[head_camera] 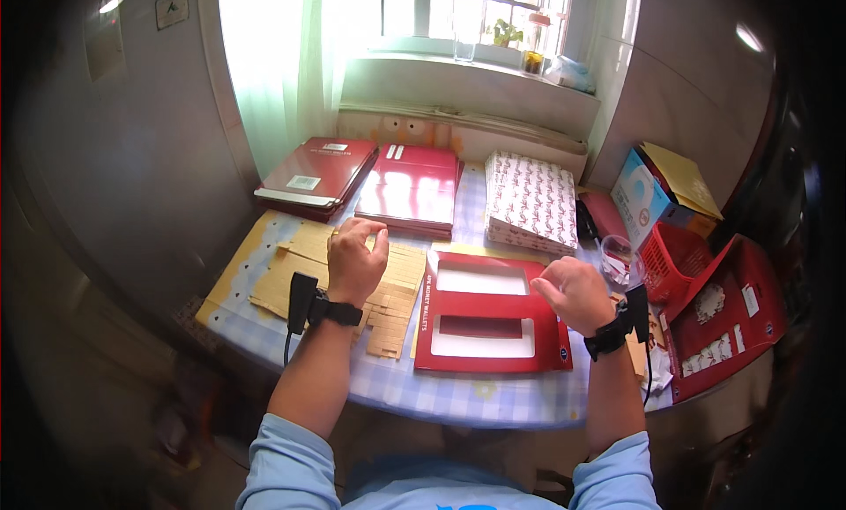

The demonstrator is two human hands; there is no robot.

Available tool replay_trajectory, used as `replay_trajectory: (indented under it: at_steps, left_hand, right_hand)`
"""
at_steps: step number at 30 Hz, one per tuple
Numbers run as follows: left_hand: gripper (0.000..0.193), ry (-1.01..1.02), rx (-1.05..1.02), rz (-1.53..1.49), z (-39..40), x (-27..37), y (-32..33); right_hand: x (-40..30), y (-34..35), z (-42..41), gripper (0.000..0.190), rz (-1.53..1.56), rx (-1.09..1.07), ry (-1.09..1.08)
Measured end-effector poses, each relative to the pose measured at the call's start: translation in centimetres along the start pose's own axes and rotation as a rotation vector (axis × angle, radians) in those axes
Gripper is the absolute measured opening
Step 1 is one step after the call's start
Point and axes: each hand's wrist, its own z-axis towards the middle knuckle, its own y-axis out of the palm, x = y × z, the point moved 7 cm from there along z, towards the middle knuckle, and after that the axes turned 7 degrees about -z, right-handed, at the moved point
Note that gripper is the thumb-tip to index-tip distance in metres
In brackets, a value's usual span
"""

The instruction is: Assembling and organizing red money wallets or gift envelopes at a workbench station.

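My left hand (357,262), its fingers curled, is over tan paper-like sheets cut into strips (391,311). Whether its fingertips pinch anything is hidden. At the right edge of a flat red cardboard package (486,305), my right hand (574,293) has bent fingers and the thumb toward the package. Contact there is unclear. Two cut-out windows show white inside, and a dark red strip crosses the lower one. The package bears printed writing along its left side. Both wrists wear black straps with small cabled devices.
Behind the hands are stacked red packages (410,186) and a pile of patterned white packs (532,202). To the right are a clear plastic cup (621,259), a red basket (671,262), a blue box (644,199) and an opened red package (727,325). A checked cloth (462,397) covers the table.
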Motion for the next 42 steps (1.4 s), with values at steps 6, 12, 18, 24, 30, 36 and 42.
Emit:
replay_trajectory:
  at_steps: [6, 12, 18, 24, 30, 36, 42]
  left_hand:
    - [0.029, -0.071, -0.033, 0.055, 0.4, -1.2, 0.4]
    - [0.067, -0.106, -0.245, 0.234, 4.8, 0.2, 3.8]
    - [0.1, -0.202, -0.483, 0.633, 6.9, -0.3, 10.9]
    - [0.093, -0.236, -0.642, 0.748, 5.5, -1.4, 14.3]
    - [0.071, -0.273, -0.768, 0.648, 6.0, 0.9, 13.4]
    - [0.06, -0.245, -0.702, 0.401, 6.6, 0.4, 12.8]
    - [0.028, 0.308, -0.474, 0.587, 6.5, 2.7, 12.7]
  right_hand:
    - [2.1, 0.9, -0.7, 0.016, 0.216, 0.178, -0.04]
    - [2.0, 0.7, -0.7, 0.013, 0.259, 0.329, -0.084]
    - [2.0, 1.0, -1.4, 0.014, 0.161, 0.388, -0.121]
    - [1.3, 0.7, -1.6, 0.011, 0.105, 0.402, -0.154]
    - [1.3, 0.8, -1.4, 0.014, 0.114, 0.398, -0.161]
    - [1.5, 1.4, -1.3, 0.014, 0.131, 0.354, -0.153]
    - [1.6, 1.4, -1.3, 0.014, 0.135, 0.351, -0.153]
